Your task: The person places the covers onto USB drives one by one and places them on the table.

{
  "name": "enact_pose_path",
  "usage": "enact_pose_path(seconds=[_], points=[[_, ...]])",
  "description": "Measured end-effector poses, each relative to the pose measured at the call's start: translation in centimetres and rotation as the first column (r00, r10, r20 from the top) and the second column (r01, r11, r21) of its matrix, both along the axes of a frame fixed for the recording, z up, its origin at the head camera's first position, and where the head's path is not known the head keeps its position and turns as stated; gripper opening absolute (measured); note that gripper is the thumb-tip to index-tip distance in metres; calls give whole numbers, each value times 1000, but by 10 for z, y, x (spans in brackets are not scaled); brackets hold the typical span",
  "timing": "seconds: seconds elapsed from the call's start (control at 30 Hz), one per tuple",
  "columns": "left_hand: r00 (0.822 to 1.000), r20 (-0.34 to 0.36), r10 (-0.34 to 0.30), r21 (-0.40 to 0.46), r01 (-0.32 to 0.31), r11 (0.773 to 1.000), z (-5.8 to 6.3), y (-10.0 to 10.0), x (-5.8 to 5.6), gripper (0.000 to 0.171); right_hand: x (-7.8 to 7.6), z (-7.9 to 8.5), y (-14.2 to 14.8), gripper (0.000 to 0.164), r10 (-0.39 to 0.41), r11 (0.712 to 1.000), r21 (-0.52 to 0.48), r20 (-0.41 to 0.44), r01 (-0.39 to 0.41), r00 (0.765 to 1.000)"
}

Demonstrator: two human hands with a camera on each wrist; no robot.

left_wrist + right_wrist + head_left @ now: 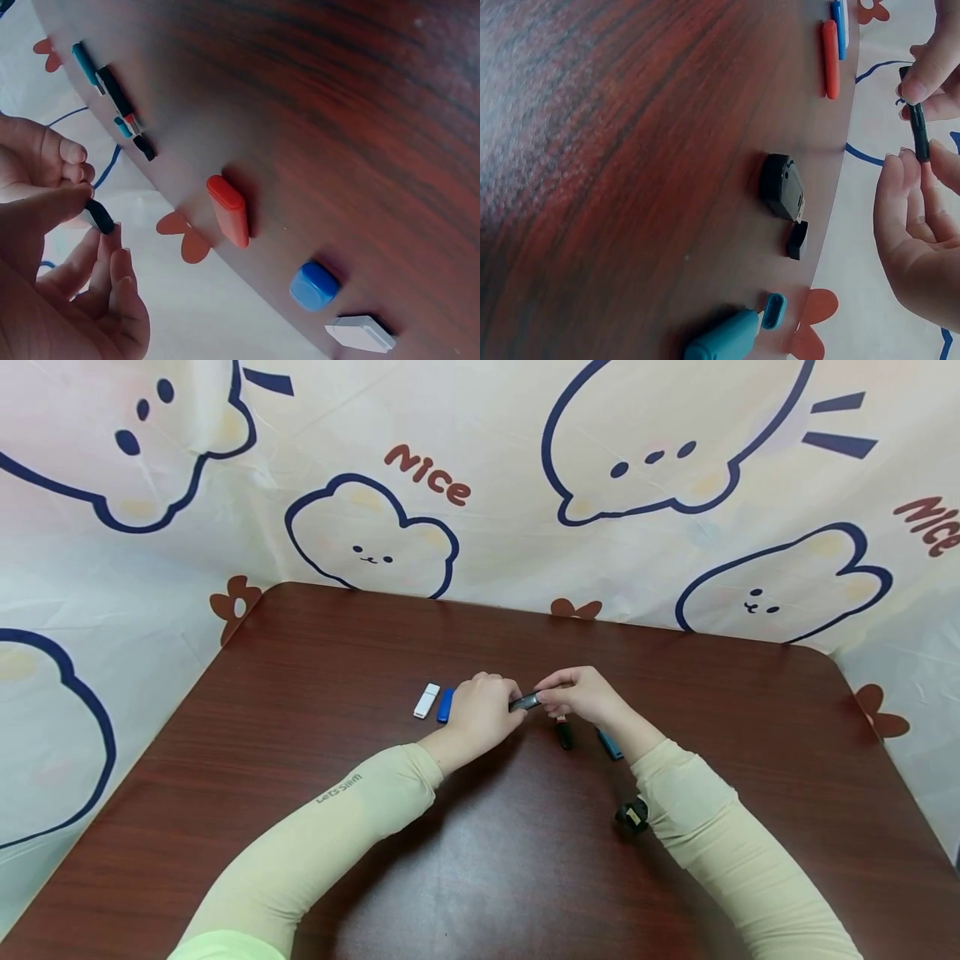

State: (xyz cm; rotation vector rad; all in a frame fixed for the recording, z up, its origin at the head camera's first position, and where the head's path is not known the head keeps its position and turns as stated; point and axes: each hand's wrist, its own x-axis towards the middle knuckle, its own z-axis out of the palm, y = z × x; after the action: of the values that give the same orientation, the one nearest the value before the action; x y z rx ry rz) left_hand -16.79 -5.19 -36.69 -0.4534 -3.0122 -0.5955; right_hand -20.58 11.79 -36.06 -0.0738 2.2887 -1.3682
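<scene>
Between my two hands is a dark grey USB stick (527,702), raised above the table. My left hand (482,707) pinches one end with thumb and fingers. The other end is pinched by the fingertips of my right hand (587,697). In the right wrist view the dark stick (918,126) spans both sets of fingertips. Below the right hand lie a black USB stick (563,733) and a teal USB stick (610,744). A black cap (798,241) and a teal cap (774,311) sit off their sticks' ends.
Left of the hands, a white USB stick (427,701) and a blue USB stick (445,705) lie side by side. The red USB stick (228,211) is hidden in the head view. A patterned curtain (495,552) borders the brown table (337,652).
</scene>
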Motion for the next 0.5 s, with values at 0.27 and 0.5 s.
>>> enact_pose_path(seconds=[0.27,0.5], points=[[999,12,36,-22,-36,999,-4,2,1,45,-3,-3,4,30,-4,1000,-28,-17,3,1000],[1000,-11,24,-125,-26,992,-12,3,-3,33,-3,0,11,36,-30,999,-16,-23,30,999]])
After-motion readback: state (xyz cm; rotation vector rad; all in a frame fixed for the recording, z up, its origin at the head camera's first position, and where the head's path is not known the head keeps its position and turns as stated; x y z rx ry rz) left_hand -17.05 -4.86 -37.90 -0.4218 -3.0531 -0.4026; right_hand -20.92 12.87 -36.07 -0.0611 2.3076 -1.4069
